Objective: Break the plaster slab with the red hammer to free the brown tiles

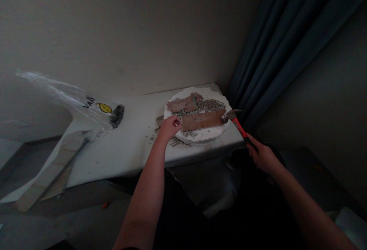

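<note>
Claw hammer (pixel 237 124): red handle with a dark grip and a metal head. The head rests at the 3 o'clock end of the brown tile slab (pixel 202 120), and the handle runs toward 5 o'clock, out past the tabletop (pixel 129 143) edge.

Right hand (pixel 262 156): fingers closed around the handle's grip end.

Left hand (pixel 169 127): fingers curled, with the tips on the slab's 9 o'clock end. Whether they pinch it cannot be told.

Brown tile slab: long and flat, lying across the middle of a white round base (pixel 206 135) at the tabletop's far right corner.

Second brown fragment (pixel 183 104): on the base at 11 o'clock of the slab.

Grey rubble (pixel 210 106): at 12 o'clock, between the slab and the base rim.

Clear plastic bag (pixel 83 104): printed, at the tabletop's 9 o'clock side, well apart from the base.

Pale strip (pixel 51 169): leaning at 8 o'clock.

Dark blue curtain (pixel 286 43): hanging at 2 o'clock.
</note>
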Demonstrator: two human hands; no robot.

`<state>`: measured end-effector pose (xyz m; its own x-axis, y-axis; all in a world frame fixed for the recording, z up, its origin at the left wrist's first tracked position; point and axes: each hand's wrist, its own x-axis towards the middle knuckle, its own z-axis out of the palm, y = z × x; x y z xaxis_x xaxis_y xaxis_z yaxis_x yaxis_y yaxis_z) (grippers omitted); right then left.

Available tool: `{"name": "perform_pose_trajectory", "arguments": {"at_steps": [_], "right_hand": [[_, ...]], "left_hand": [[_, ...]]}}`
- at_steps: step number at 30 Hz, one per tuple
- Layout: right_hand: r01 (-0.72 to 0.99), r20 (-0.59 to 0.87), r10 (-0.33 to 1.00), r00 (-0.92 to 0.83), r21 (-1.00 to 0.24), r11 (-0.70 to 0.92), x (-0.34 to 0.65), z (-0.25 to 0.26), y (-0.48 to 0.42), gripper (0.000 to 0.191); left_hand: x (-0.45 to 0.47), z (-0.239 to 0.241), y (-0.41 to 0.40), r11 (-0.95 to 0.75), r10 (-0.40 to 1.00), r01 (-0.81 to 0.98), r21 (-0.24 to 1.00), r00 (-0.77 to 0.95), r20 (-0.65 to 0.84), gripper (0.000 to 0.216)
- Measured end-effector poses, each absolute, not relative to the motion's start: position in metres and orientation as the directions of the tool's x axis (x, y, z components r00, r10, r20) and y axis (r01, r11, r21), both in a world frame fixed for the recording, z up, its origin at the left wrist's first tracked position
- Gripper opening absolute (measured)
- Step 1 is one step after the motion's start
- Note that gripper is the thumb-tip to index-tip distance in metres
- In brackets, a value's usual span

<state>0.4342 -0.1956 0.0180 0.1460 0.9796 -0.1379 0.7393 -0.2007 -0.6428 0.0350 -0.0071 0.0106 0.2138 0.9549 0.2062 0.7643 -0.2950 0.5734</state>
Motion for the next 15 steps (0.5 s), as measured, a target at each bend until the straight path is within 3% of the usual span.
{"name": "perform_pose_trajectory", "arguments": {"at_steps": [4,9,11,15], "right_hand": [[0.739,-0.118,0.985,0.127,-0.651,-0.173,0.434,0.019,-0.196,0.064],[0.732,-0.148,0.979,0.140,-0.650,-0.203,0.433,0.024,-0.194,0.064],[0.736,-0.148,0.978,0.145,-0.645,-0.207,0.434,0.025,-0.194,0.063],[0.783,-0.109,0.987,0.117,-0.601,-0.159,0.430,0.031,-0.197,0.062]], "left_hand": [[0.092,0.003,0.006,-0.419,0.894,0.614,0.669,0.409,0.185,0.010],[0.113,-0.009,0.018,-0.376,0.882,0.557,0.741,0.461,0.101,0.006],[0.111,-0.011,0.022,-0.348,0.905,0.558,0.754,0.410,0.114,0.003],[0.104,-0.011,0.033,-0.233,0.972,0.555,0.798,0.145,0.183,0.004]]}}
